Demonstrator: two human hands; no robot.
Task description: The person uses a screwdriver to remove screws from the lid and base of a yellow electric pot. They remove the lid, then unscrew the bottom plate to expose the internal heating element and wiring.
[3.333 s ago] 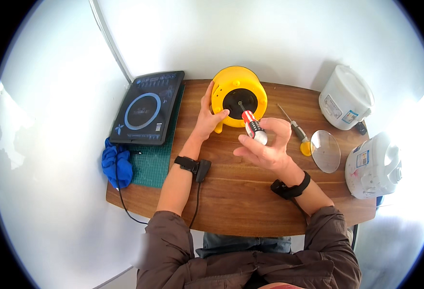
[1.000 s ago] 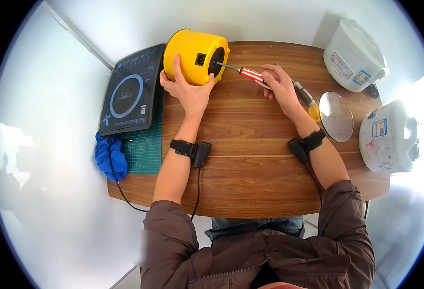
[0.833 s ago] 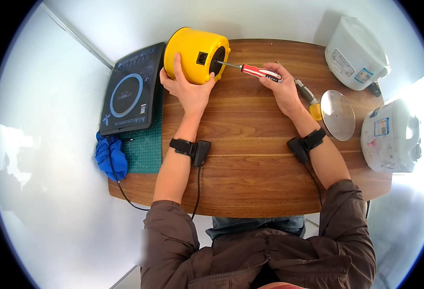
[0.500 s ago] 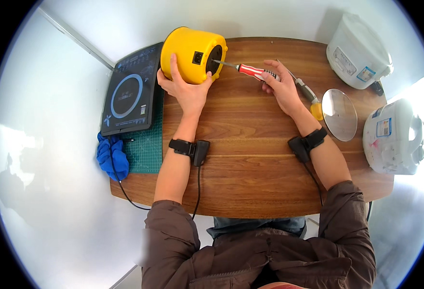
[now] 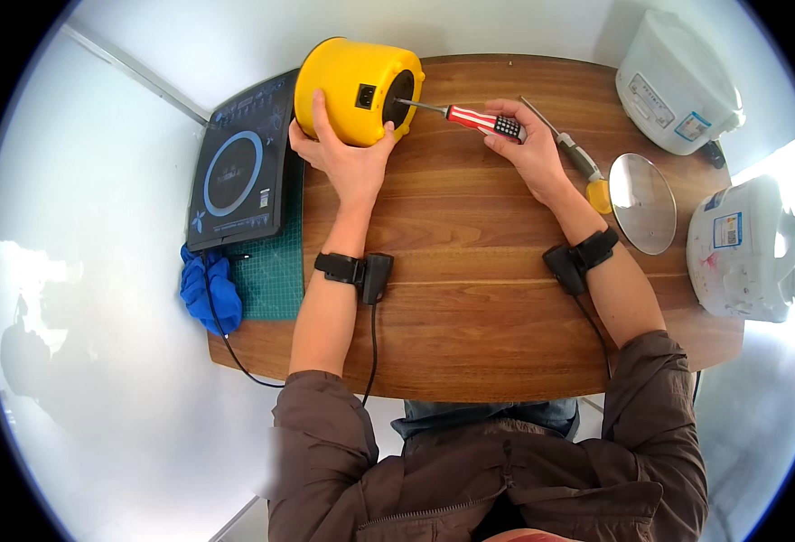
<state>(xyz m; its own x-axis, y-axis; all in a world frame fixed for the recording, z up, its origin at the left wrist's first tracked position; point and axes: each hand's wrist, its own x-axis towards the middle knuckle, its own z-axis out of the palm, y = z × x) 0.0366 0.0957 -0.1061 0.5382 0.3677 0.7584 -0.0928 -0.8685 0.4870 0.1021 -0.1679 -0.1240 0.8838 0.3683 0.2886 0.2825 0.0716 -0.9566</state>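
Observation:
A yellow round pot-like appliance (image 5: 341,86) lies tipped on its side at the far left of the table, its dark base facing right. A black power socket shows on its side near that base. My left hand (image 5: 348,163) is wrapped round its near side, thumb by the base rim. In my right hand (image 5: 535,154) is a screwdriver (image 5: 481,119) with a red, white and black handle, gripped between fingers and thumb. Its metal shaft points left, and the tip meets the dark base. Whether it sits in a screw is too small to tell.
On the left a black induction cooker (image 5: 235,172) rests over a green cutting mat (image 5: 271,287), with a blue cloth (image 5: 210,294) beside it. To the right are a second tool (image 5: 580,158) with a grey handle, a glass lid (image 5: 643,203) and two white rice cookers (image 5: 678,86).
My right fingers have closed further round the screwdriver handle, which has turned to show more of its black part. The tip stays at the base; the whole view has shifted slightly.

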